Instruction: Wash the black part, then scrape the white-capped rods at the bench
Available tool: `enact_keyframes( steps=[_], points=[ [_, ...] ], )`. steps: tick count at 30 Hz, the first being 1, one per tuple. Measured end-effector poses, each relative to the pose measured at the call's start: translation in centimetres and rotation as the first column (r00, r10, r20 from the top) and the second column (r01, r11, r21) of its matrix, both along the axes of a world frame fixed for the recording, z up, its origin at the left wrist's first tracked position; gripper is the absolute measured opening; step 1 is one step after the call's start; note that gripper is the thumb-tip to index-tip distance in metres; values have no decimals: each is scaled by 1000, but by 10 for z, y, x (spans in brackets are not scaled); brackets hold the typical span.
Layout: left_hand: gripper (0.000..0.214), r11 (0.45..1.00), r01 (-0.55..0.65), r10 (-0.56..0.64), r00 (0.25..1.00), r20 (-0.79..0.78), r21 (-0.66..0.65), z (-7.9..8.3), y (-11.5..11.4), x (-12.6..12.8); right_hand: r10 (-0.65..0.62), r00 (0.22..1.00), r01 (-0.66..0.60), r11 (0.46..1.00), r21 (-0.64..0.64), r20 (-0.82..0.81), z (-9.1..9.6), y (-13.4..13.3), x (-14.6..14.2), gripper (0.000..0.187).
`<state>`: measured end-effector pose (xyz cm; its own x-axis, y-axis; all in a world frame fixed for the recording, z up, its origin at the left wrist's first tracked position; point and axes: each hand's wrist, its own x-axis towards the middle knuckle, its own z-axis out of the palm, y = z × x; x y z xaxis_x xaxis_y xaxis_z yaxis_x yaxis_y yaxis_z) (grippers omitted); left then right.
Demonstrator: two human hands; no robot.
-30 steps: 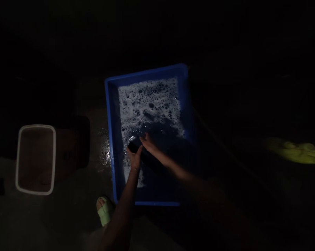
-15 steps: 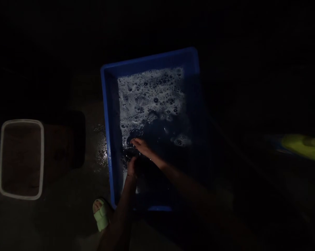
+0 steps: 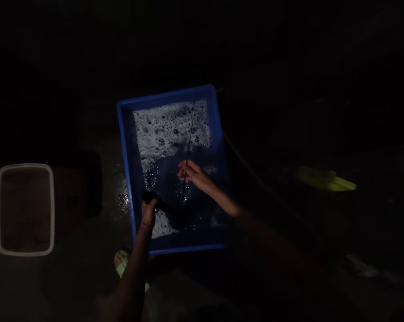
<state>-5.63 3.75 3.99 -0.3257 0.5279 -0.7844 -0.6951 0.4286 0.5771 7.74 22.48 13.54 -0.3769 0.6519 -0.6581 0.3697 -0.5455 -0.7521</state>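
Note:
My left hand (image 3: 149,213) is closed around a dark, thick object (image 3: 162,205) near the left wall of a blue plastic tub (image 3: 168,96). The dim light hides what kind of object it is. Over the middle of the tub, my right hand (image 3: 196,176) pinches a thin dark rod (image 3: 190,137) that slants up toward the far wall. The rod's lower end drops toward the water. White foam (image 3: 158,129) with bubbles covers the far part of the water, while dark water shows around both hands.
To the left lies a container with a pale square rim (image 3: 53,210). A foot in a light green sandal (image 3: 121,264) stands by the tub's near left corner. Something yellow (image 3: 336,182), blurred, is at the right, and a thin hose or cord (image 3: 252,172) runs along the dark floor.
My hands have moved apart, the right to the right and the left to the left. The thin rod and the dark object now show in them. The view has shifted.

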Motion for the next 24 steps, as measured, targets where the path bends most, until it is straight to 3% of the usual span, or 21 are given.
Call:
enact_keyframes(
  steps=[2, 5, 11, 15, 19, 24],
  points=[
    [34, 1000, -1, 1, 1000, 4, 6, -3, 3, -1, -9, 1000, 9, 1000, 8, -25, 4, 4, 3, 15],
    [38, 1000, 1, -1, 1000, 13, 12, -7, 10, 2, -21, 999, 21, 1000, 3, -33, -9, -10, 10, 16],
    [40, 999, 27, -28, 999, 23, 27, -9, 22, 11, -18, 998, 21, 998, -56, 60, -66, -81, 33, 23],
    [35, 999, 27, -28, 999, 32, 32, -12, 22, 15, 26, 985, -7, 994, -109, 168, -90, -124, 48, 26],
    [34, 998, 28, -31, 998, 48, 57, -17, 23, 16, 64, 975, -24, 983, -182, 215, -95, -153, 64, 30],
    [28, 995, 46, -54, 994, 93, 87, -18, 24, 14, 8, 977, 41, 973, -226, 215, -75, -169, 73, 33]
  ],
)
